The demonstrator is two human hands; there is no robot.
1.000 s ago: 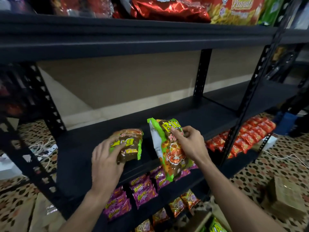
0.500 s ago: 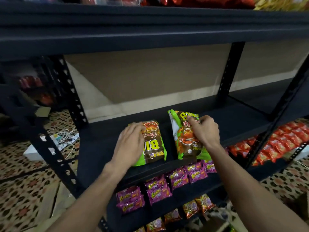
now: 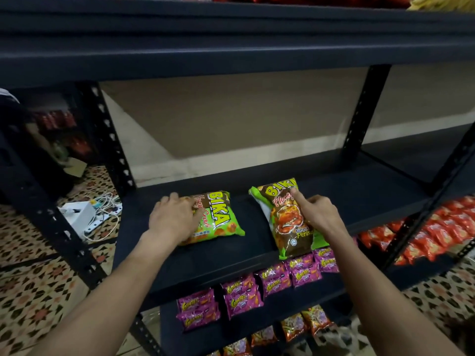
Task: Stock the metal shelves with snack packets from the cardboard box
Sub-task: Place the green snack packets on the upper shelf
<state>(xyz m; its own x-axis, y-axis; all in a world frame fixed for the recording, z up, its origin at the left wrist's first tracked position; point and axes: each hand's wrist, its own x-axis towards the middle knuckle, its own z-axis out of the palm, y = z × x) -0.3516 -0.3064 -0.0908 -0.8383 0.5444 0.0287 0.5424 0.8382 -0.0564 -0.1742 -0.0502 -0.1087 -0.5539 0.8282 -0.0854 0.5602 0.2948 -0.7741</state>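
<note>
Two green-and-brown Bika snack packets lie on the black metal shelf (image 3: 205, 265). The left packet (image 3: 221, 219) lies flat, turned sideways, and my left hand (image 3: 172, 219) rests on its left end with fingers spread over it. The right packet (image 3: 285, 224) lies lengthwise, its lower end hanging over the shelf's front edge. My right hand (image 3: 318, 214) touches its top with a straight index finger, the other fingers tucked in. The cardboard box is out of view.
An upper shelf (image 3: 231, 42) hangs low overhead. Black uprights (image 3: 359, 111) stand behind and to the right. Purple packets (image 3: 257, 289) and orange ones (image 3: 303, 325) fill lower shelves, red packets (image 3: 437, 227) the right unit. A power strip with cables (image 3: 100, 217) lies on the patterned floor.
Both packets went from held above the shelf to lying on it. My left hand turned its packet sideways and flattened it; my right hand let go its grip and now points a finger on its packet.
</note>
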